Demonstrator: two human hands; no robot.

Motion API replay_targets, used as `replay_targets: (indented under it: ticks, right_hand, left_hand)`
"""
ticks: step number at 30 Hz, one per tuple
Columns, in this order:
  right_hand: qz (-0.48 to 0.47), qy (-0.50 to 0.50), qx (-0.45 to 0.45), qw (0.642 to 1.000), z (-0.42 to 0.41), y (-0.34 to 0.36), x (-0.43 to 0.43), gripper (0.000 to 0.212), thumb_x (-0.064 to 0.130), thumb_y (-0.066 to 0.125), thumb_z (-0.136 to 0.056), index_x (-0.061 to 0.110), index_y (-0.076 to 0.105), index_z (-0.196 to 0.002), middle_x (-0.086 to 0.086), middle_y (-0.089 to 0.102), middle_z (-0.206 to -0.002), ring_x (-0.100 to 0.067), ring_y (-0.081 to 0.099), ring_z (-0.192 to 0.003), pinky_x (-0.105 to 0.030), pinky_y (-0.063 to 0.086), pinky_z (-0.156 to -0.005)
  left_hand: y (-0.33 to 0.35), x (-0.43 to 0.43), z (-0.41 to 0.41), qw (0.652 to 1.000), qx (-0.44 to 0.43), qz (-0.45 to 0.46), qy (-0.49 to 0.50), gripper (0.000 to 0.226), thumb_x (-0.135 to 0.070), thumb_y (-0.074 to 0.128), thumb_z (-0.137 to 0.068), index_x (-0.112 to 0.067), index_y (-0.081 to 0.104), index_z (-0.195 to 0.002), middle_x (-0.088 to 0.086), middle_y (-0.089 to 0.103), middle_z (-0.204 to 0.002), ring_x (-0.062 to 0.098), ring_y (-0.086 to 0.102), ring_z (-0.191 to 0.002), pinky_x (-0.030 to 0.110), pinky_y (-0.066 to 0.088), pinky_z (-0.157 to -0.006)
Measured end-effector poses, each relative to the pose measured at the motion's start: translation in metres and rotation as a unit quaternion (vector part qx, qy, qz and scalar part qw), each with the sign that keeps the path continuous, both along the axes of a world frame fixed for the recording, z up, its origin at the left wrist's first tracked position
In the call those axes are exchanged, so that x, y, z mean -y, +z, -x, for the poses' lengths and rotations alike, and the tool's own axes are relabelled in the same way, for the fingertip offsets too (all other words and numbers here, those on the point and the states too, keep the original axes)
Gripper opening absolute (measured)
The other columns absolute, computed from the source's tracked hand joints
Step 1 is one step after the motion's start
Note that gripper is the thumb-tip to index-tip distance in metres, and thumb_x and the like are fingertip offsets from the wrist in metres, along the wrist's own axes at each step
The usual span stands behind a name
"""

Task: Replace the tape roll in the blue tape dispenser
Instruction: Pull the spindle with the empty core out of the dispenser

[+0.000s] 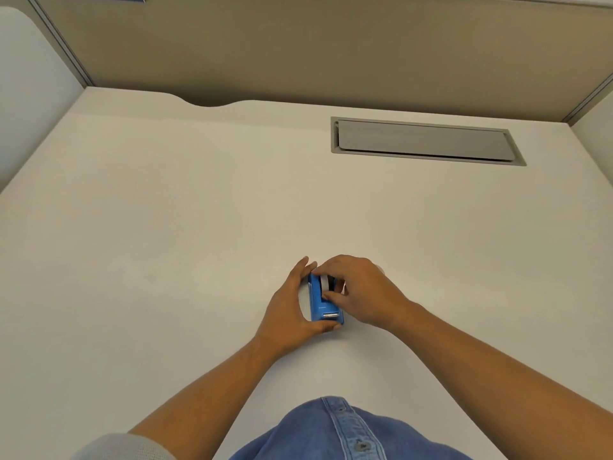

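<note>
Head view: the blue tape dispenser sits on the white desk, low and just right of the desk's middle, its metal cutter end toward the person at 6 o'clock and its roll end toward 12. A grey-white tape roll shows in the well at the far end, partly hidden by fingers. The left hand cups the dispenser from 9 o'clock, fingers curled narrowly along its side and thumb under the near end, holding it. The right hand comes in from 3 o'clock, its fingertips pinched close on the roll; whether the roll is seated or lifted cannot be told. Both bare forearms run back toward 6 o'clock, where a blue denim shirt fills the bottom edge. At 1 o'clock, well apart, a grey cable hatch lies flush in the desk. Beige partition walls close off the far edge at 12 o'clock. Bare desk surface spreads wide toward 9, 12 and 3 o'clock around the hands.
</note>
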State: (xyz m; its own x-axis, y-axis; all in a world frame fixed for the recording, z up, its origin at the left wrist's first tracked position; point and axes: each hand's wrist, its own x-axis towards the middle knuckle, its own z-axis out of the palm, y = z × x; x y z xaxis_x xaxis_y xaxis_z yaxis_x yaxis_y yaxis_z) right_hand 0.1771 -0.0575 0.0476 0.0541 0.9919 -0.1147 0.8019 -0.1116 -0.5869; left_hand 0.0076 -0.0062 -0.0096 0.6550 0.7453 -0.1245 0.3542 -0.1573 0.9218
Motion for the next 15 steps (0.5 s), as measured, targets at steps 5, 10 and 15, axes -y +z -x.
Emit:
replay_targets:
  ticks: [5,10,15]
  right_hand:
    - [0.028,0.016,0.021,0.999,0.001,0.007,-0.006,0.04,0.021,0.067,-0.084,0.039,0.062,-0.12,0.007,0.057,-0.104,-0.01,0.056,-0.085,-0.032,0.051,-0.079]
    - [0.043,0.014,0.034,0.998,-0.001,0.011,-0.009,0.036,0.024,0.067,-0.081,0.043,0.063,-0.111,0.011,0.054,-0.102,-0.008,0.056,-0.081,-0.039,0.055,-0.074]
    - [0.06,0.021,0.044,0.997,0.001,0.015,-0.012,0.031,0.025,0.066,-0.081,0.037,0.064,-0.11,0.013,0.054,-0.104,-0.007,0.054,-0.083,-0.04,0.055,-0.076]
  left_hand:
    - [0.0,0.0,0.0,1.0,-0.008,-0.004,0.004,0.116,-0.043,0.092,-0.055,-0.032,0.023,-0.147,-0.016,0.048,-0.14,-0.004,0.044,-0.125,0.009,0.036,-0.102]
    - [0.0,-0.002,0.0,1.0,-0.007,-0.006,-0.001,0.114,-0.044,0.092,-0.055,-0.03,0.025,-0.146,-0.018,0.047,-0.139,-0.011,0.041,-0.123,0.0,0.031,-0.098]
    - [-0.002,-0.003,0.0,1.0,-0.002,-0.024,-0.008,0.106,-0.048,0.09,-0.056,-0.032,0.031,-0.144,-0.021,0.044,-0.141,-0.007,0.041,-0.127,0.003,0.032,-0.1]
